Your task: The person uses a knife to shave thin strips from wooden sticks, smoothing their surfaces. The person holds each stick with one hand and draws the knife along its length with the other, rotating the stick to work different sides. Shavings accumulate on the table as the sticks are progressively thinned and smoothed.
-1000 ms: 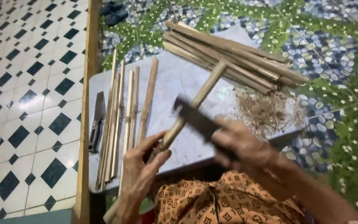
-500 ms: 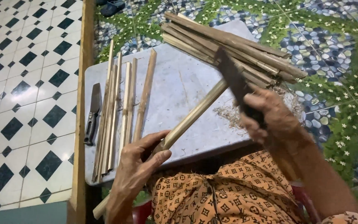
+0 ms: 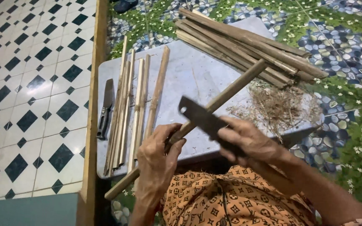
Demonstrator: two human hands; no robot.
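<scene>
My left hand point(image 3: 158, 157) grips a long bamboo stick point(image 3: 227, 94) near its lower end; the stick slants up to the right over a grey metal tabletop point(image 3: 193, 79). My right hand point(image 3: 248, 140) holds a dark flat knife blade point(image 3: 200, 117), laid across the stick just above my left hand's fingers. Fine shavings point(image 3: 275, 106) lie in a heap at the table's right. A bundle of uncut bamboo sticks point(image 3: 248, 46) rests at the far right. Several split strips point(image 3: 135, 100) lie side by side at the left.
A second knife point(image 3: 105, 111) with a dark handle lies at the table's left edge. A wooden beam point(image 3: 92, 113) runs along the left side. Black-and-white tiled floor point(image 3: 26, 83) is left of it; a pebble-and-flower patterned floor point(image 3: 348, 62) is right. My patterned orange clothing point(image 3: 214, 199) is below.
My right hand has swung the knife from raised at the right, down and left onto the stick near my left hand. My left hand keeps its grip on the stick.
</scene>
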